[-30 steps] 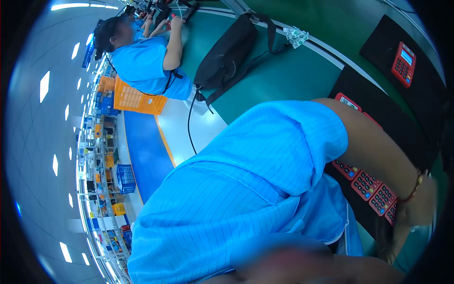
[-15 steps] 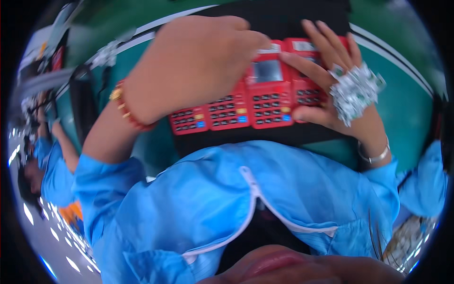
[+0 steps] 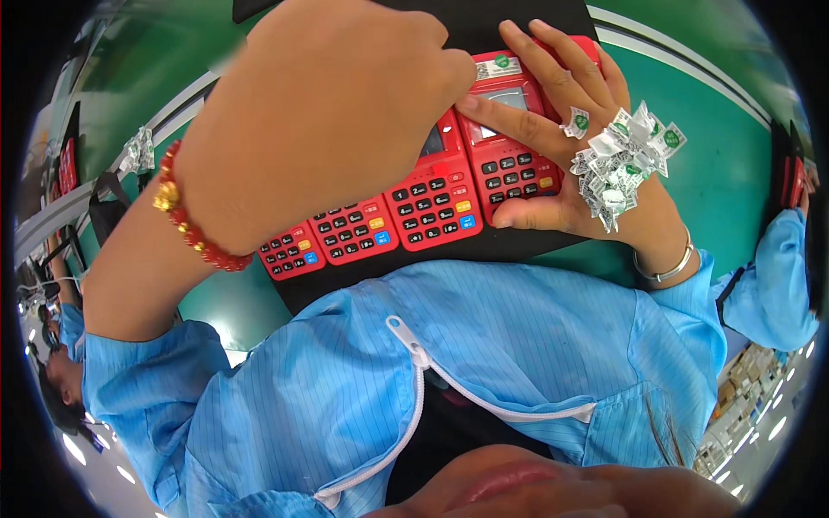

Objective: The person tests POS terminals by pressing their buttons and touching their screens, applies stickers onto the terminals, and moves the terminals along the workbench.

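Note:
Several red keypad payment terminals [image 3: 436, 207] lie side by side in front of me. My left hand [image 3: 345, 95] is closed above them with its fingers curled, covering the upper parts of the left ones; its fingertips and anything in them are hidden. Its knuckles come close to a white label [image 3: 498, 66] with a green round mark, on top of the rightmost terminal [image 3: 514, 164]. Across that terminal my right hand [image 3: 570, 147] rests with spread fingers, the index over its screen and the thumb beside its keypad. A bunch of small white-and-green stickers [image 3: 617, 168] clings to the back of this hand.
Under the terminals is a black mat [image 3: 311, 289] on a green tabletop [image 3: 691, 129]. Another clump of stickers [image 3: 138, 151] hangs at the far left. People in blue are at both sides, one sleeve [image 3: 768, 289] at right.
Against the terminals, my left hand has moved right, from the third one's label to the edge of the rightmost. The terminals and my right hand appear further left in view.

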`<state>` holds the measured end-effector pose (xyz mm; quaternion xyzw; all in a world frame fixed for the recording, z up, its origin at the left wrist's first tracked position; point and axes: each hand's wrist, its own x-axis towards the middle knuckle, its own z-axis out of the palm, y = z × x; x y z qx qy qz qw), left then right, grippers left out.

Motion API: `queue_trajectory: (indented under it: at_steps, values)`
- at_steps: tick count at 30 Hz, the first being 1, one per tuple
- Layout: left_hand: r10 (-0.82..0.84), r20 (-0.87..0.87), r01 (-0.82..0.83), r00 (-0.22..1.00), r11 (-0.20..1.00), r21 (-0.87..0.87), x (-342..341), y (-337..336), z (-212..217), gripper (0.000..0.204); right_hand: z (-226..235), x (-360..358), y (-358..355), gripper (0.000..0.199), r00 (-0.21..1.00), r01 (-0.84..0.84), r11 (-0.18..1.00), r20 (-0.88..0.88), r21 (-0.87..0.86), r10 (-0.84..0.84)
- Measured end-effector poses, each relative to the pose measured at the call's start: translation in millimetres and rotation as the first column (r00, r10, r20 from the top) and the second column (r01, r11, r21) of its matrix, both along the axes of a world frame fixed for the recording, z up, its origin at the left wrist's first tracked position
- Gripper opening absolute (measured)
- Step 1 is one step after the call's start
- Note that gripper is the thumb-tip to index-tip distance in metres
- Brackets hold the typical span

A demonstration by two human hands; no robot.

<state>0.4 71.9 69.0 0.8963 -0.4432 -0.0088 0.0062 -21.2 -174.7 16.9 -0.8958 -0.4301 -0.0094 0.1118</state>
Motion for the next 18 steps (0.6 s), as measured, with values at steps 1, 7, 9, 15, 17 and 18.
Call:
queue_trajectory:
  at_steps: [1,7,9,15,17,18]
  values:
    - [-0.003,0.005,0.003,1.0,1.0,0.008,-2.0,-2.2,-0.9,0.029,2.7,0.3,0.6,0.089,1.0,0.003,1.0,0.005,0.008,-0.003]
    - [0.11,0.101,-0.082,0.989,0.967,-0.242,7.6,-12.1,-43.4,0.028,-1.3,-0.1,-1.5,0.083,1.0,0.011,0.999,0.01,0.048,-0.012]
    - [0.083,-0.186,-0.151,0.979,0.908,-0.392,18.4,-3.9,-39.5,0.029,2.7,0.7,-3.1,0.08,0.999,-0.016,0.996,-0.03,0.088,0.019]
    - [0.036,-0.119,-0.082,0.992,0.911,-0.404,22.1,-8.5,-44.7,0.028,8.4,-1.3,-6.3,0.07,0.999,-0.039,0.994,-0.007,0.098,0.04]
    - [0.032,0.073,0.003,0.997,0.901,-0.435,17.2,-16.6,-52.0,0.023,17.4,-3.6,-15.6,0.07,0.99,-0.006,0.998,-0.14,0.056,0.014]
    - [0.02,0.074,0.015,0.997,0.894,-0.448,18.0,-20.1,-54.0,0.023,19.7,-3.3,-19.8,0.07,0.983,0.008,0.999,-0.181,0.037,-0.002]
